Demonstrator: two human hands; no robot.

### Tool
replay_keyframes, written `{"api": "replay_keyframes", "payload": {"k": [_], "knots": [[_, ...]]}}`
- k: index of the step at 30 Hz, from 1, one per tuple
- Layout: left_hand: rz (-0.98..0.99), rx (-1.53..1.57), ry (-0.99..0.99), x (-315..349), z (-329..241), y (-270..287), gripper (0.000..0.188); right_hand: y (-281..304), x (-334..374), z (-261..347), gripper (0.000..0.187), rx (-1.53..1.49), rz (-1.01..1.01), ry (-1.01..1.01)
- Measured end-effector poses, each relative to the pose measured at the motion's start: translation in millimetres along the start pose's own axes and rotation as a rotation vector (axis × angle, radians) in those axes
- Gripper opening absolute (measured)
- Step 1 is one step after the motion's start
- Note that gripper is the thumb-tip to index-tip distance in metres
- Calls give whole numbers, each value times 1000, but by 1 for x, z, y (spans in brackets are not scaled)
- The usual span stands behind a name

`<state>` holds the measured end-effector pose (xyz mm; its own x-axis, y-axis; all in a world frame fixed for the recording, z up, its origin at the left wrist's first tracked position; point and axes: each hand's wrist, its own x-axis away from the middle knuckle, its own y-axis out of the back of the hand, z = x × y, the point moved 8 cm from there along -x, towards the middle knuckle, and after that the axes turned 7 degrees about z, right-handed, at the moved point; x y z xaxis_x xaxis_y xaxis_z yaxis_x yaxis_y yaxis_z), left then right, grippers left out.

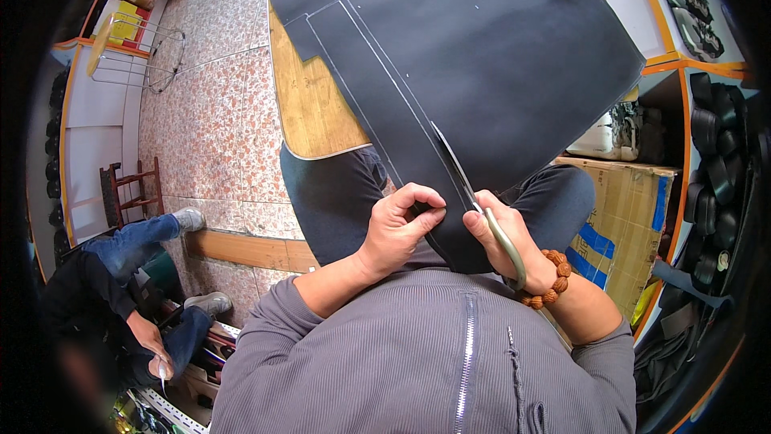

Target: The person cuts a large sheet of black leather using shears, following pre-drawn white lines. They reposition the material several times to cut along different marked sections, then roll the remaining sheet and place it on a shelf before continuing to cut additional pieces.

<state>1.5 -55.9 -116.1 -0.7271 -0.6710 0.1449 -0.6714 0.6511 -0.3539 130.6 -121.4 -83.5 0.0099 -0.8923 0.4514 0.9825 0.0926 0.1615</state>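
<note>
A large black sheet point(498, 57), leather-like and marked with pale drawn lines, lies over a wooden board and my lap. My left hand point(395, 229) pinches the near edge of the sheet between thumb and fingers. Scissors point(454, 163) with a pale green handle are gripped in my right hand point(514, 235). Their visible blade lies along a pale line on the sheet, its tip pointing away from me. How far the blades are apart is hard to make out. A bracelet of brown beads point(554, 281) circles my right wrist.
Under the sheet, the wooden board point(317, 105) shows at the left. A cardboard box point(622, 209) with blue tape stands right, beside shelves holding black rolls point(707, 161) and shoes point(689, 16). At the lower left sits another person point(120, 273); a round stool point(103, 44) stands far left.
</note>
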Motion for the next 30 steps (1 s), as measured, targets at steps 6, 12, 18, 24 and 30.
{"api": "replay_keyframes", "payload": {"k": [6, 12, 18, 24, 30], "knots": [[-2, -16, -3, 0, 2, 0, 12, 2, 1, -4, 42, 7, -2, -28], [-13, -356, -163, -6, 15, 5, 11, -1, 0, -21, 38, -62, 14, -41], [-133, -661, -252, -21, 18, 20, 13, 6, -4, -21, 32, 110, -27, 139], [-226, -190, -242, -9, -21, 37, 19, 11, 10, -19, 33, 171, -8, 148], [-124, 149, -27, -14, -18, 20, 17, 6, 16, -5, 37, 292, -4, 159]]}}
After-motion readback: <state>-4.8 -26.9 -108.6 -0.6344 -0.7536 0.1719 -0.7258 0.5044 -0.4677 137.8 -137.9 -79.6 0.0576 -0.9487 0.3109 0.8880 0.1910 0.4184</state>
